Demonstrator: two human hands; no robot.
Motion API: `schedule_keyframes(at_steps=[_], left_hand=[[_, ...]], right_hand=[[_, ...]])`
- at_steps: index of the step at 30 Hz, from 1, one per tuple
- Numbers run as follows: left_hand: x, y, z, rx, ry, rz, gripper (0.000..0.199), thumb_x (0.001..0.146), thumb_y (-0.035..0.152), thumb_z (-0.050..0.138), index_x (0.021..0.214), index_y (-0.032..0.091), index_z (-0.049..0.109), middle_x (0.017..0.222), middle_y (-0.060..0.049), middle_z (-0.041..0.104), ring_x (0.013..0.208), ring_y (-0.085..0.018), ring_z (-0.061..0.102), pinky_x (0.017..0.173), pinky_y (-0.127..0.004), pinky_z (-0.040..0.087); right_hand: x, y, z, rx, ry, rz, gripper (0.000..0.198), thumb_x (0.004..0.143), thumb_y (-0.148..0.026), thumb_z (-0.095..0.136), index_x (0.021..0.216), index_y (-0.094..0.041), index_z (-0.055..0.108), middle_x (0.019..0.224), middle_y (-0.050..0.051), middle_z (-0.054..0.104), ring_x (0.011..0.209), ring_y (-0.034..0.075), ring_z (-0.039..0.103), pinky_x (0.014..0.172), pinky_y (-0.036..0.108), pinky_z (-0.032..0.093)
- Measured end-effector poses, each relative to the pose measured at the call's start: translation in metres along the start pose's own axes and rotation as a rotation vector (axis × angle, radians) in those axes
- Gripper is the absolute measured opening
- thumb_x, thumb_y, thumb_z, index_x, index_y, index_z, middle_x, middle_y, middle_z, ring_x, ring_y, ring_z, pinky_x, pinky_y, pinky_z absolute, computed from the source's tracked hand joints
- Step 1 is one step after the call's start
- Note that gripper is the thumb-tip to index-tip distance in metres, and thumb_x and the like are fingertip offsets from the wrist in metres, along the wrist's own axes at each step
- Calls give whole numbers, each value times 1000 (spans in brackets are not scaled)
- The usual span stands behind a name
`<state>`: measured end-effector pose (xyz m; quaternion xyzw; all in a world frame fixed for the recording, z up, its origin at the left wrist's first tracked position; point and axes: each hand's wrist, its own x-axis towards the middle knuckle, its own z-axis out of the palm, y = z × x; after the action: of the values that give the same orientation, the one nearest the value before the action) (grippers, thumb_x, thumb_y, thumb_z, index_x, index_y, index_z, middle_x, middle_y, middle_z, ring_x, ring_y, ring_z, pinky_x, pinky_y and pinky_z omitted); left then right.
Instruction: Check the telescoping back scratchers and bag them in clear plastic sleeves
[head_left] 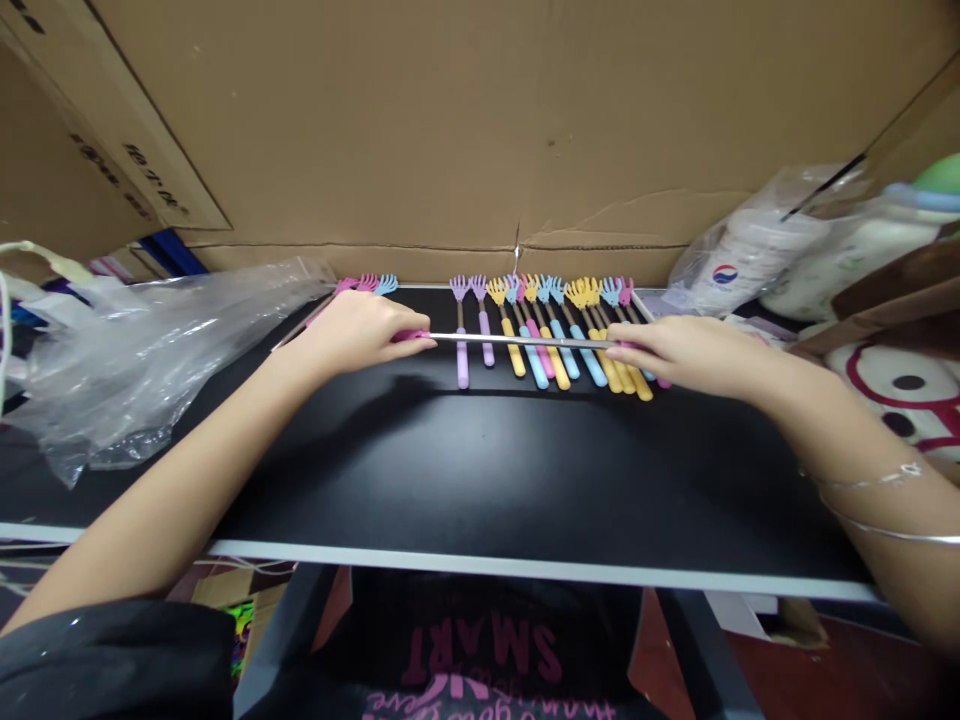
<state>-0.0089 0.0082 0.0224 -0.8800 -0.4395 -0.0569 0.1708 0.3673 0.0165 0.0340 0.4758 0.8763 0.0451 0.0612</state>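
Between my two hands stretches a back scratcher (517, 341) with an extended metal rod, held level above the black table. My left hand (360, 325) is closed around its pink end at the left. At the other end my right hand (675, 350) grips it, mostly hiding what it holds. Behind the rod lies a row of back scratchers with claw heads toward the wall: purple ones (462, 360) at the left, then yellow (514, 348), blue (589, 355) and pink ones mixed. Past my left hand, pink and blue claw heads (386, 284) show.
A clear plastic bag (150, 350) lies on the table's left. Cardboard (465, 130) walls the back. At the right stand a bagged white cup (757, 255) with a Pepsi logo and a white, red-rimmed cartoon-eyed item (892, 390). The black table (480, 480) has a pale front edge.
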Motion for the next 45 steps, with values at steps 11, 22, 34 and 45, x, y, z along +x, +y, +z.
schedule_keyframes(at_steps=[11,22,34,45], left_hand=[[2,47,13,35,297,283,39,99,37,41,70,19,61,60,0,64,52,-12,56,51,-26,21],[3,60,5,24,291,260,39,100,38,41,73,18,62,61,-1,64,56,-13,61,49,-27,21],[0,-9,-5,-21,92,38,48,98,54,34,76,24,65,69,-3,67,61,-17,59,53,-28,28],[-1,-1,1,124,54,68,45,99,47,35,72,21,60,69,-4,67,60,-16,60,51,-27,23]], right_hand=[[-5,-70,20,-222,314,-154,41,100,-42,26,85,-21,59,57,4,62,48,15,52,50,27,16],[-7,-67,13,-187,321,-156,46,100,-48,26,86,-22,61,57,4,62,48,15,51,50,26,17],[-6,9,-22,195,53,-102,45,96,-58,27,73,-24,46,57,1,59,54,18,56,55,29,35],[1,-4,7,-95,157,-66,39,97,-49,28,83,-23,54,55,0,54,47,15,46,48,25,22]])
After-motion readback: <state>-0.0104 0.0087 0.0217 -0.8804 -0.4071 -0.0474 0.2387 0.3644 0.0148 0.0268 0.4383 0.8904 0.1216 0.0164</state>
